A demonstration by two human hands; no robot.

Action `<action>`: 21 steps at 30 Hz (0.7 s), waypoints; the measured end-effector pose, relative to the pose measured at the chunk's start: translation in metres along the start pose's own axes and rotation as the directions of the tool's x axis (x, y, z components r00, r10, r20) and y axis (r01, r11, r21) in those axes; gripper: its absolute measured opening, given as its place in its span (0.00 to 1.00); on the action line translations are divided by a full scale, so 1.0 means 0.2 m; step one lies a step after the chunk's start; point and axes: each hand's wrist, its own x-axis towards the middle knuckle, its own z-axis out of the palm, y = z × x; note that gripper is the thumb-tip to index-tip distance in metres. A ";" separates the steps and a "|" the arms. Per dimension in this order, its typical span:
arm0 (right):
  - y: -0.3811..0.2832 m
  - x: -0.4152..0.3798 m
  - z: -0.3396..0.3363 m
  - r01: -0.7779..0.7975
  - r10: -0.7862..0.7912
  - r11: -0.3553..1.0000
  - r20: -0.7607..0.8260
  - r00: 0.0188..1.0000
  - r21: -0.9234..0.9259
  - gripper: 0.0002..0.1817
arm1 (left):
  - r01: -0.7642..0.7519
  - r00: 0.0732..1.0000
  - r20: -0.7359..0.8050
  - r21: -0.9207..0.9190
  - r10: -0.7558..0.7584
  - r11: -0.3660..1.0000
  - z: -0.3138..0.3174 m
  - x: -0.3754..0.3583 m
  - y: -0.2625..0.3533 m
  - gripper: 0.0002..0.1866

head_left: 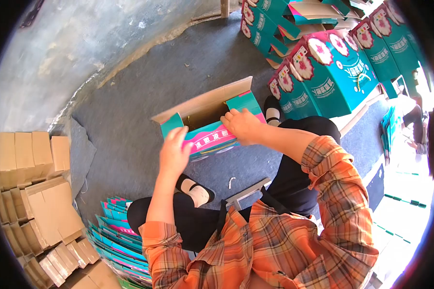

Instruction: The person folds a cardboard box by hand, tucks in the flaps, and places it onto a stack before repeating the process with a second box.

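Observation:
An upright teal and pink carton (217,137) stands between my knees with its top open and a brown flap raised along the far side. My left hand (174,151) is at the carton's near left corner, its fingers bent over the edge beside the left teal flap. On the near right part of the rim rests my right hand (241,126), its fingers curled over the pink and teal panel. The carton's inside is dark, and its contents cannot be made out.
Finished-looking teal cartons (323,86) stand at the upper right. Flat teal cardboard sheets (120,241) are stacked by my left knee. Brown boxes (53,207) fill the lower left. A wall (82,48) rises at the upper left. Part of another person (414,125) shows at the right edge.

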 end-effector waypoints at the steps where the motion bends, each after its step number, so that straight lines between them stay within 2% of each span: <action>1: -0.01 0.02 -0.02 -0.010 0.010 1.000 -0.002 1.000 -0.007 0.28 | -0.011 0.996 -0.085 -0.018 0.009 1.000 -0.06 0.01 -0.01 0.23; 2: -0.01 0.03 -0.05 -0.065 0.063 0.993 0.024 0.998 0.094 0.28 | -0.036 0.980 -0.196 -0.056 0.024 0.998 -0.09 0.02 -0.04 0.21; 3: 0.00 0.03 -0.07 -0.128 0.120 0.973 0.054 0.991 0.191 0.28 | -0.005 0.966 -0.255 -0.128 -0.028 0.992 -0.11 0.03 -0.10 0.18; 4: 0.01 0.04 -0.07 -0.140 0.137 0.959 0.029 0.990 0.246 0.30 | 0.085 0.950 -0.256 -0.338 -0.178 0.937 -0.17 0.03 -0.05 0.16; 5: 0.03 0.04 -0.08 -0.157 0.155 0.958 0.029 0.988 0.239 0.30 | 0.074 0.930 -0.319 -0.321 -0.182 0.944 -0.19 0.04 -0.10 0.15; 7: 0.04 0.04 -0.14 -0.260 0.252 0.881 0.073 0.965 0.396 0.33 | 0.038 0.873 -0.449 -0.325 -0.190 0.945 -0.26 0.04 -0.16 0.14; 8: 0.06 0.03 -0.17 -0.272 0.276 0.845 0.061 0.959 0.461 0.36 | 0.080 0.848 -0.472 -0.337 -0.242 0.938 -0.28 0.03 -0.27 0.15; 9: 0.08 0.01 -0.21 -0.286 0.294 0.844 0.054 0.954 0.454 0.36 | 0.112 0.808 -0.437 -0.544 -0.395 0.832 -0.33 0.03 -0.23 0.16; 10: 0.09 -0.01 -0.26 -0.286 0.307 0.771 0.061 0.950 0.568 0.36 | 0.106 0.755 -0.460 -0.619 -0.468 0.778 -0.37 0.03 -0.23 0.17; 11: 0.11 -0.04 -0.32 -0.277 0.318 0.686 0.066 0.946 0.673 0.36 | 0.091 0.713 -0.494 -0.639 -0.498 0.764 -0.40 0.02 -0.24 0.17; 13: 0.13 -0.14 -0.47 -0.262 0.366 0.671 -0.002 0.931 0.694 0.37 | 0.048 0.648 -0.520 -0.702 -0.556 0.711 -0.46 0.01 -0.27 0.18; 15: 0.17 -0.27 -0.65 -0.156 0.366 0.453 -0.023 0.930 0.878 0.37 | 0.040 0.635 -0.510 -0.728 -0.580 0.684 -0.48 0.01 -0.27 0.18; 16: 0.19 -0.35 -0.74 -0.080 0.378 0.401 -0.085 0.922 0.913 0.37 | 0.046 0.612 -0.501 -0.750 -0.612 0.660 -0.49 0.01 -0.26 0.17; 19: 0.28 -0.58 -0.88 0.126 0.441 0.186 -0.198 0.876 0.974 0.32 | 0.106 0.636 -0.495 -0.704 -0.592 0.702 -0.46 0.03 -0.22 0.18; 21: 0.33 -0.79 -0.98 0.155 0.547 0.101 -0.184 0.817 0.983 0.30 | 0.101 0.655 -0.481 -0.708 -0.583 0.699 -0.44 0.03 -0.22 0.18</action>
